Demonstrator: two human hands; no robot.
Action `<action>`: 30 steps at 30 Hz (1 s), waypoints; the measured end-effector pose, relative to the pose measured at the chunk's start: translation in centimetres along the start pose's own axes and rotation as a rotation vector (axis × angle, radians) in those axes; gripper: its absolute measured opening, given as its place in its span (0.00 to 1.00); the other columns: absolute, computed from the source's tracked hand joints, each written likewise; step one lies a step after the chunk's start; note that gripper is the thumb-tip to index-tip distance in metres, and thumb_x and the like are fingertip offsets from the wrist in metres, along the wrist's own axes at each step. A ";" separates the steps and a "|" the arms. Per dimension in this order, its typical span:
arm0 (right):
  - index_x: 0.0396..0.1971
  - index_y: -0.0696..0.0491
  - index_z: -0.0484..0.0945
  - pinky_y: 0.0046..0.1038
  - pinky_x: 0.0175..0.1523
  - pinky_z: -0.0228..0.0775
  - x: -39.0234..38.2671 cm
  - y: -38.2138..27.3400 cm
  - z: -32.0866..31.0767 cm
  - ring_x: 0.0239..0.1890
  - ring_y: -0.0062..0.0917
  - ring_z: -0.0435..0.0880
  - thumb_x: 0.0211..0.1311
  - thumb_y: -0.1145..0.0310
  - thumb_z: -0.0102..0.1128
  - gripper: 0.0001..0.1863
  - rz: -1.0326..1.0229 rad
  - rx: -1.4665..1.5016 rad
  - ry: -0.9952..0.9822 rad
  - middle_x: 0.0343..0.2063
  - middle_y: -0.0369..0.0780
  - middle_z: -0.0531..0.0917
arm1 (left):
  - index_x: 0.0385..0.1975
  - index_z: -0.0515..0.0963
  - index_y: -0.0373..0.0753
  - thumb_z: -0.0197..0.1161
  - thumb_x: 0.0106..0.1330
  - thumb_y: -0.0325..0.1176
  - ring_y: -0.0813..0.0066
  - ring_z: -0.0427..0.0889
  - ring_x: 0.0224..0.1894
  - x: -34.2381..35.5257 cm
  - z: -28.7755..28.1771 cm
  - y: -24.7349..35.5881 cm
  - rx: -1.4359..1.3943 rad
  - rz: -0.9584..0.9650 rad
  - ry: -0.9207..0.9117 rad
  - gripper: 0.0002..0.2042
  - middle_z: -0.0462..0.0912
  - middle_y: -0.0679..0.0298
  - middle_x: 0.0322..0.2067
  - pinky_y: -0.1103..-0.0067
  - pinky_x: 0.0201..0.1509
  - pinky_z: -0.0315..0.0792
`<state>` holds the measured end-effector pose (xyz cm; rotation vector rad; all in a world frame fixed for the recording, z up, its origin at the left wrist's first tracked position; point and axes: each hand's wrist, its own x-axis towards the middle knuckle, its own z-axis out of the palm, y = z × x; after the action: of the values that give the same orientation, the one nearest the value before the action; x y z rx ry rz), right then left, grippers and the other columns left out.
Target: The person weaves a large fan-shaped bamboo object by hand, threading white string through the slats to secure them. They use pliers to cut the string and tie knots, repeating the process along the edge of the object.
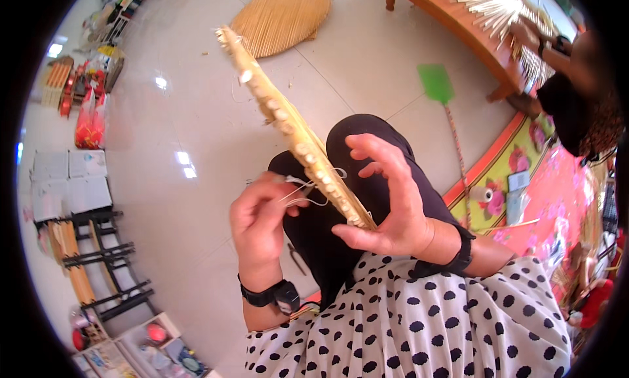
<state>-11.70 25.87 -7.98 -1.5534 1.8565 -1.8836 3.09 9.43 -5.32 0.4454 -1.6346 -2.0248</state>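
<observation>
A flat panel of straw-coloured sticks (298, 137) stands tilted over my lap, seen nearly edge-on, with pale cut stick ends along its rim. My left hand (261, 214) is closed in a pinch on a thin white thread (308, 199), which loops against the panel's edge. Part of what lies behind those fingertips is hidden. At the panel's lower end is my right hand (396, 198), its thumb against or just beside the rim and its fingers spread apart. The panel's lower end lies between that thumb and my lap.
A round stick mat (282, 17) lies on the tiled floor ahead. On the right are a green fly swatter (436, 83), a floral mat (517, 175), and a wooden table (445, 17) where another person's hands hold a fan of sticks (488, 7). Pliers (297, 258) lie near my left wrist.
</observation>
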 end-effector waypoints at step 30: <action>0.55 0.63 0.73 0.37 0.47 0.77 1.0 -1.3 2.9 0.44 0.42 0.79 0.28 0.72 0.77 0.44 0.076 0.163 -0.136 0.47 0.49 0.77 | 0.31 0.69 0.39 0.63 0.71 0.34 0.69 0.70 0.28 -4.1 -0.2 5.7 -0.106 0.023 0.226 0.11 0.74 0.61 0.28 0.77 0.29 0.64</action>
<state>-9.51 23.48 -7.12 -1.4961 1.6386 -1.7979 7.55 10.72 -0.04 0.5902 -1.3850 -1.9540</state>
